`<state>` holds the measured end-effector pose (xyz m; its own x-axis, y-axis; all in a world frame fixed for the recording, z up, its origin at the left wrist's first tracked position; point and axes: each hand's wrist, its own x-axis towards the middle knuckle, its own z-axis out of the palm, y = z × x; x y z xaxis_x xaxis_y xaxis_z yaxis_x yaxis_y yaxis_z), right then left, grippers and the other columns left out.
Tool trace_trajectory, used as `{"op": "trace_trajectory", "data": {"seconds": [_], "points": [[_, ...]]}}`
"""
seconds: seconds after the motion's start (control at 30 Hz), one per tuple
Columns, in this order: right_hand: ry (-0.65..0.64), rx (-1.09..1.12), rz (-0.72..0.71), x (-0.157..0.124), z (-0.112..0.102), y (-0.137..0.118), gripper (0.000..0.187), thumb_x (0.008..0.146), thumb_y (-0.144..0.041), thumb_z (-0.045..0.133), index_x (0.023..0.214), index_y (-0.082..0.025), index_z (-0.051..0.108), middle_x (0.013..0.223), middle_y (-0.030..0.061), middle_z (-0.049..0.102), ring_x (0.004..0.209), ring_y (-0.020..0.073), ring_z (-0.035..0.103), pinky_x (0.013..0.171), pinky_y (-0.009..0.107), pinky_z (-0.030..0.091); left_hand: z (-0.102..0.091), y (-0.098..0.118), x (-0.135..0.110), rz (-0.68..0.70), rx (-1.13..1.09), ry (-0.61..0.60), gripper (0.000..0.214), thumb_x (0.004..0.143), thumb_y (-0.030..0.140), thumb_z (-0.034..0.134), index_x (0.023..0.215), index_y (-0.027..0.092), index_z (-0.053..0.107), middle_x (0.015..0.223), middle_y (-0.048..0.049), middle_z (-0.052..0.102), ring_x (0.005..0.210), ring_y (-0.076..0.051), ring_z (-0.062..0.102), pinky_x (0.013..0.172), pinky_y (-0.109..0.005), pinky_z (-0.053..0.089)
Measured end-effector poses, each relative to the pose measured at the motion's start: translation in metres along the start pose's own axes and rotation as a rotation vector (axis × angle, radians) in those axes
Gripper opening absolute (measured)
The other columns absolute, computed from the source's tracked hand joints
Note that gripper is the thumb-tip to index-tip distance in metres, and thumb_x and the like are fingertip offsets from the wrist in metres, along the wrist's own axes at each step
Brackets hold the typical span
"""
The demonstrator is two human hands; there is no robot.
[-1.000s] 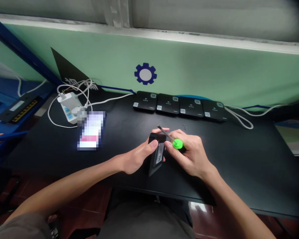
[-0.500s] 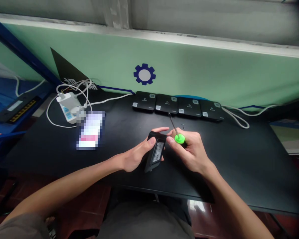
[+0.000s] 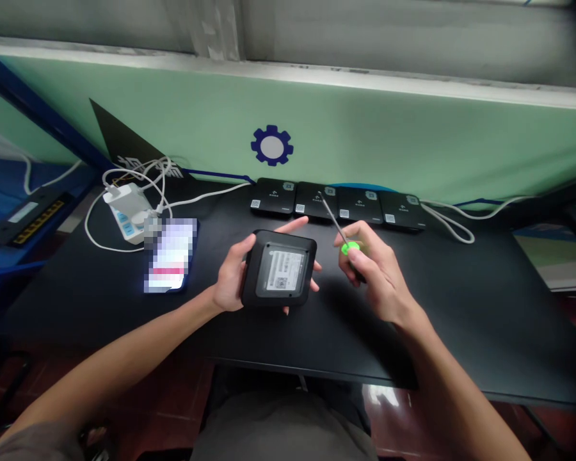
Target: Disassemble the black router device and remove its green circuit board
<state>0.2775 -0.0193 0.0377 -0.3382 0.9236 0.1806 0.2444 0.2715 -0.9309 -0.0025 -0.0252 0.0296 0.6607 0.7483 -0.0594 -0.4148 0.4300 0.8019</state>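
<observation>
My left hand [image 3: 233, 272] grips a square black set-top box [image 3: 256, 282] from its left side, thumb at the edge and fingers behind it. The underside of the box faces me, showing a white label [image 3: 284, 269] with a printed code. To the right, apart from the box, my right hand [image 3: 377, 272] is closed around a screwdriver [image 3: 350, 248] with a bright green handle. Its metal shaft points up and left over the table. Behind both hands, several matching black boxes [image 3: 272, 197] lie in a row along the wall.
A lit phone [image 3: 171, 255] with a blurred screen lies at the left of the black table [image 3: 461, 320]. Behind it sits a white power strip [image 3: 127, 211] with tangled white cables. Another cable loop [image 3: 454, 225] lies right of the row. A green panel [image 3: 365, 141] closes off the back.
My left hand has turned the box from edge-on to label side facing me. My right hand has moved off it, slightly to the right, still holding the screwdriver.
</observation>
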Motion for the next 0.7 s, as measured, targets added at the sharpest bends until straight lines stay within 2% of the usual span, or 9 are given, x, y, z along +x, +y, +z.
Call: {"op": "trace_trajectory", "data": {"seconds": [0.07,0.2,0.3,0.37,0.43,0.5,0.63,0.7], "points": [[0.000,0.067,0.008,0.000,0.000,0.003,0.022,0.114,-0.045,0.054,0.130,-0.030,0.055,0.074,-0.0065,0.058,0.061,0.0172,0.050,0.056,0.031,0.041,0.003,0.005,0.000,0.024,-0.008,0.032,0.105,0.103,0.093,0.042,0.187,0.036,0.018,0.147,-0.0223,0.074,0.126,-0.048,0.079,0.068,-0.043,0.069],[0.087,0.121,-0.038,0.002,0.001,0.001,0.018,0.110,-0.032,0.059,0.126,-0.030,0.050,0.084,-0.0035,0.071,0.066,0.0169,0.055,0.058,0.029,0.045,0.002,0.007,0.000,0.005,-0.064,0.028,0.107,0.100,0.101,0.040,0.186,0.041,0.020,0.158,-0.0218,0.070,0.135,-0.051,0.075,0.079,-0.056,0.072],[0.225,0.146,-0.045,0.006,-0.002,-0.003,0.024,0.106,-0.030,0.076,0.120,-0.028,0.057,0.099,0.0023,0.080,0.066,0.0137,0.058,0.057,0.027,0.043,-0.003,0.004,-0.001,-0.056,-0.108,0.000,0.101,0.103,0.096,0.045,0.185,0.038,0.030,0.165,-0.0235,0.065,0.143,-0.053,0.071,0.086,-0.060,0.072],[0.304,0.161,-0.033,0.008,-0.004,-0.005,0.028,0.102,-0.030,0.084,0.118,-0.026,0.063,0.107,0.0057,0.083,0.065,0.0123,0.060,0.054,0.025,0.043,-0.006,0.002,0.000,-0.110,-0.090,0.001,0.091,0.107,0.083,0.057,0.183,0.037,0.035,0.166,-0.0238,0.064,0.144,-0.052,0.070,0.086,-0.059,0.074],[0.346,0.164,-0.026,0.010,-0.005,-0.006,0.026,0.100,-0.031,0.087,0.117,-0.025,0.069,0.112,0.0078,0.085,0.063,0.0119,0.062,0.050,0.024,0.043,-0.009,-0.001,0.001,-0.166,-0.004,0.043,0.081,0.109,0.064,0.069,0.181,0.037,0.041,0.158,-0.0227,0.068,0.133,-0.047,0.077,0.082,-0.057,0.076],[0.376,0.134,-0.021,0.011,-0.006,-0.007,0.024,0.098,-0.032,0.090,0.115,-0.024,0.076,0.111,0.0081,0.086,0.058,0.0107,0.060,0.047,0.024,0.042,-0.011,-0.004,0.003,-0.201,0.113,0.118,0.073,0.110,0.053,0.074,0.176,0.032,0.051,0.142,-0.0204,0.074,0.113,-0.039,0.082,0.072,-0.052,0.077],[0.410,0.076,0.005,0.011,-0.012,-0.009,0.023,0.092,-0.034,0.096,0.111,-0.023,0.090,0.105,0.0076,0.087,0.051,0.0083,0.052,0.042,0.025,0.040,-0.013,-0.007,0.006,-0.210,0.348,0.256,0.062,0.106,0.056,0.082,0.157,0.025,0.065,0.112,-0.0118,0.077,0.082,-0.028,0.082,0.051,-0.034,0.069],[0.410,0.090,0.016,0.012,-0.016,-0.009,0.023,0.090,-0.035,0.098,0.110,-0.023,0.092,0.110,0.0093,0.088,0.052,0.0083,0.052,0.041,0.025,0.038,-0.014,-0.009,0.006,-0.205,0.477,0.301,0.061,0.104,0.060,0.083,0.152,0.026,0.066,0.098,-0.0063,0.075,0.069,-0.025,0.079,0.044,-0.032,0.065]]}}
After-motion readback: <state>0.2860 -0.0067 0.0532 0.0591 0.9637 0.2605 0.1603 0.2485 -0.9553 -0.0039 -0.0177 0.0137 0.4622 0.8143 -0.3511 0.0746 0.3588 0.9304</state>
